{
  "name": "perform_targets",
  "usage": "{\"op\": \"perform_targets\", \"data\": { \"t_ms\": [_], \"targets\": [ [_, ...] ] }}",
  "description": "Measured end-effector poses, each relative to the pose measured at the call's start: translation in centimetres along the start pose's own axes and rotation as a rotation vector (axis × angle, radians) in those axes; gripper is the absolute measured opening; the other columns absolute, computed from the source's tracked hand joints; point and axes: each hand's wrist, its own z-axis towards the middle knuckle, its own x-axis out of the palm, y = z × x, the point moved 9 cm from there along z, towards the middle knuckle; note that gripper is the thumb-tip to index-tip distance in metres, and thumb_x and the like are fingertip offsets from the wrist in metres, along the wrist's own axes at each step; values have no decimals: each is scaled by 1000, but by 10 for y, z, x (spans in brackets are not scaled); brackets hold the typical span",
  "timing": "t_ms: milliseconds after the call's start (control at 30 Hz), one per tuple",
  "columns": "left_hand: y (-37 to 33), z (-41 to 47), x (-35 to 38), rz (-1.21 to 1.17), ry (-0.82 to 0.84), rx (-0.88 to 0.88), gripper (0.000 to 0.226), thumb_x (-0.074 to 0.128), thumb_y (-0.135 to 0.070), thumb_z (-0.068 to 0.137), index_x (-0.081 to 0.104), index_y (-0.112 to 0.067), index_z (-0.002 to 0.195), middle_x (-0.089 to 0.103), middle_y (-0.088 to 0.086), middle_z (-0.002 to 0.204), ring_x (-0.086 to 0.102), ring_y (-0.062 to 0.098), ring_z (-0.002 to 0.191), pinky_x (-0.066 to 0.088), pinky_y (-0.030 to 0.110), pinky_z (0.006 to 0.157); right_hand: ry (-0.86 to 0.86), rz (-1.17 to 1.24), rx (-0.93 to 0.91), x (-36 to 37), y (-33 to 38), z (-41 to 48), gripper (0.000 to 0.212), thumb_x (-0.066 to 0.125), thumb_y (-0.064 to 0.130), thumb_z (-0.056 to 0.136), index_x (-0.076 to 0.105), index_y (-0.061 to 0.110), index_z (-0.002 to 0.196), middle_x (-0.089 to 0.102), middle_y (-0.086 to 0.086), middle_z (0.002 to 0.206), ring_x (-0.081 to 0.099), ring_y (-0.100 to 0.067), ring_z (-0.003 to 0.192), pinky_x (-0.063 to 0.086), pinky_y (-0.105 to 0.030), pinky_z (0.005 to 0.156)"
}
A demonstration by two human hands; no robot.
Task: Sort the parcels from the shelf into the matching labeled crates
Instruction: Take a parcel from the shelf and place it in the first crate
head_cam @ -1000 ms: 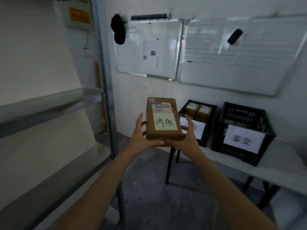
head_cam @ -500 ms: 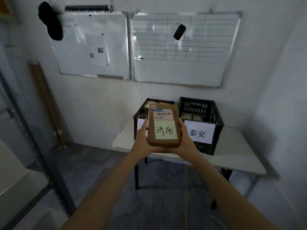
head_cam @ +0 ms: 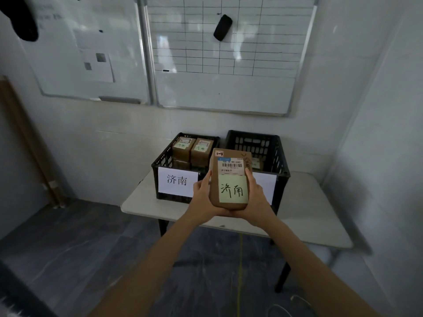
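Wall at the back has two boards side by side: a plain left whiteboard [head_cam: 87, 53] with paper stuck on it and a gridded right whiteboard [head_cam: 229, 92] with a black eraser [head_cam: 222, 27] on it. Compared with half a second ago everything looks a lot closer, and the metal shelf from a second ago is out of view. Down on the white table [head_cam: 315, 216], the left crate [head_cam: 160, 163] now shows its whole 济南 sign [head_cam: 177, 181], which the parcel was covering before. Two brown boxes [head_cam: 183, 147] with green notes sit inside it. The grip hasn't changed though, same two-handed hold.

Left hand [head_cam: 202, 197] is wrapped round the left side of the parcel [head_cam: 230, 177], thumb lying up along the left edge, other fingers tucked behind where I can't see them. The parcel is up in mid-air, face tilted toward the camera, in front of both crates and covering the gap between them. Its green note [head_cam: 232, 189] reads 济南, with the barcode label [head_cam: 231, 167] above. Right hand [head_cam: 257, 200] mirrors the left, thumb on the right edge just beside the barcode label, and the heels of both hands meet under the bottom edge. The right crate [head_cam: 280, 154] sits just beside the left one. Its sign was readable earlier and is now mostly hidden behind the parcel and right hand.
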Motion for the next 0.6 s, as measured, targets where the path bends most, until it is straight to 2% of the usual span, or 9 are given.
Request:
{"op": "perform_targets", "data": {
  "t_ms": [100,200,267,300,367,433,500,600],
  "targets": [
    [6,21,9,-12,19,-16,127,94,-24,53,12,-28,151,30,3,133,38,10,117,39,37,108,1,16,-10,-4,-11,15,140,95,40,51,-2,35,153,28,-8,143,40,-14,121,43,-33,100],
    [14,43,12,-12,35,-38,128,95,-28,50,14,-32,150,31,0,131,38,10,119,40,39,107,0,-19,-22,2,-20,36,140,94,39,52,-4,41,151,5,-8,157,30,-24,139,42,-44,107],
    [19,58,10,-20,38,-48,127,94,-27,51,14,-33,150,31,0,133,39,11,118,41,39,106,4,4,-29,7,-26,55,139,93,45,48,-5,52,147,10,-1,156,33,-24,138,45,-47,104],
    [22,66,8,-27,36,-55,128,94,-27,52,12,-33,150,31,0,134,40,12,118,41,40,106,12,24,-36,10,-30,66,138,92,45,48,-4,52,147,15,1,154,36,-22,135,47,-44,103],
    [30,83,1,-47,39,-73,132,93,-33,49,9,-30,151,32,-1,138,41,14,123,42,42,105,47,17,-44,18,-33,87,134,91,39,58,-5,43,151,14,1,156,37,-19,135,43,-32,102],
    [37,103,-8,-58,48,-72,133,90,-37,49,7,-27,152,33,-3,142,39,15,128,42,39,105,53,8,-55,24,-34,110,130,86,45,63,-9,42,152,12,1,159,34,-19,138,40,-31,104],
    [41,126,-19,-83,60,-54,125,90,-23,59,6,-24,152,33,-8,141,38,12,128,41,32,102,53,16,-50,33,-33,137,128,78,60,59,-12,49,149,12,0,160,32,-20,140,38,-42,111],
    [50,163,-44,-136,73,-50,116,84,-4,66,7,-22,151,36,-23,123,39,6,122,41,27,99,56,-3,-54,54,-26,183,131,67,74,53,-22,49,146,19,-5,158,39,-19,135,43,-48,107]
  ]
}}
